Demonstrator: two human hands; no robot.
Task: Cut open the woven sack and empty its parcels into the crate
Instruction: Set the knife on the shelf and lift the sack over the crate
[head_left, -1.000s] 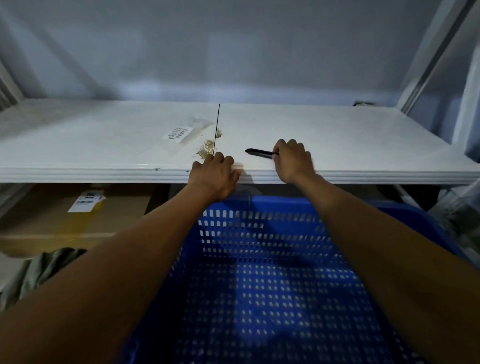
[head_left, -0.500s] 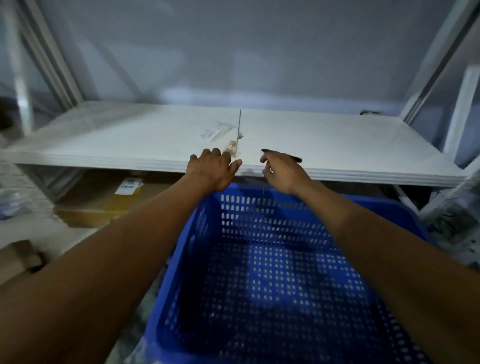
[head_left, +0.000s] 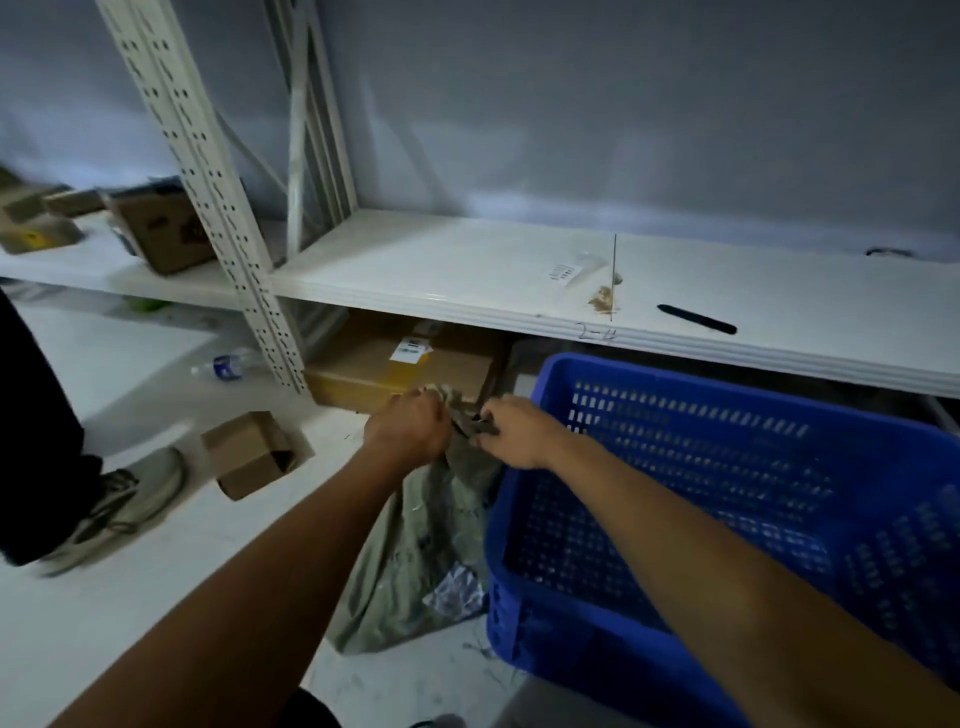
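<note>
Left hand (head_left: 410, 426) and right hand (head_left: 511, 431) both clench the bunched neck of the woven sack (head_left: 415, 551) — it hangs upright below them, touching the crate (head_left: 675, 382) on its right — right hand nearer.

Small open carton (head_left: 254, 452) on the floor, water bottle (head_left: 228, 365) beyond, labelled cardboard box (head_left: 395, 371) under the white shelf (head_left: 441, 270)

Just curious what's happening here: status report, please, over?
Left hand and right hand grip sack top. Sack on floor beside blue crate. Black cutter on shelf.
</note>
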